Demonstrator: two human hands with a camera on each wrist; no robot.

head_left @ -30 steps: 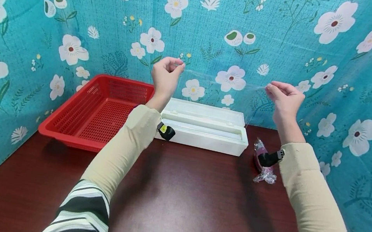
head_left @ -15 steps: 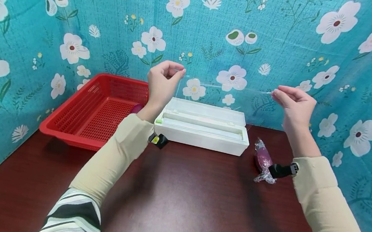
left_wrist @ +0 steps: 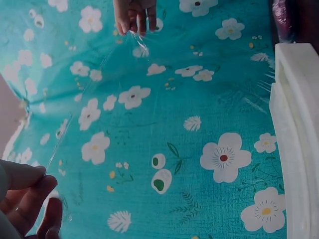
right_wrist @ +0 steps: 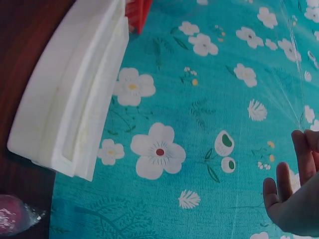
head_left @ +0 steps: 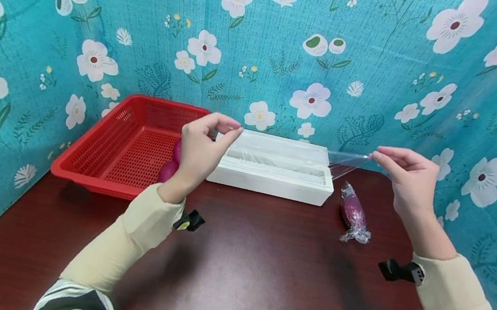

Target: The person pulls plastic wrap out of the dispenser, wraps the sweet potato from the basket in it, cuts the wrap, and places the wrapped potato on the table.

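Note:
A sheet of clear cling film (head_left: 348, 162) stretches between both hands, above and in front of an open white cling film box (head_left: 268, 185). My left hand (head_left: 204, 149) pinches one corner between thumb and fingertips, left of the box. At the other corner, my right hand (head_left: 409, 184) pinches the film, beyond the box's right end. The left wrist view shows the film's taut edge (left_wrist: 61, 139) running from one hand to the other. In the right wrist view, creases fan out from the right fingertips (right_wrist: 299, 137). The film roll is mostly hidden under the film.
A red plastic basket (head_left: 80, 178) stands at the left, with purple rounded things (head_left: 168, 171) partly behind my left hand. Right of the box lies a purple oblong thing wrapped in clear film (head_left: 354, 212). A floral curtain (head_left: 264, 36) hangs close behind the dark table (head_left: 235, 258).
Both hands have come down and toward me, and the right hand has moved out to the right, widening the gap. The film now slants over the box. More of the purple things shows.

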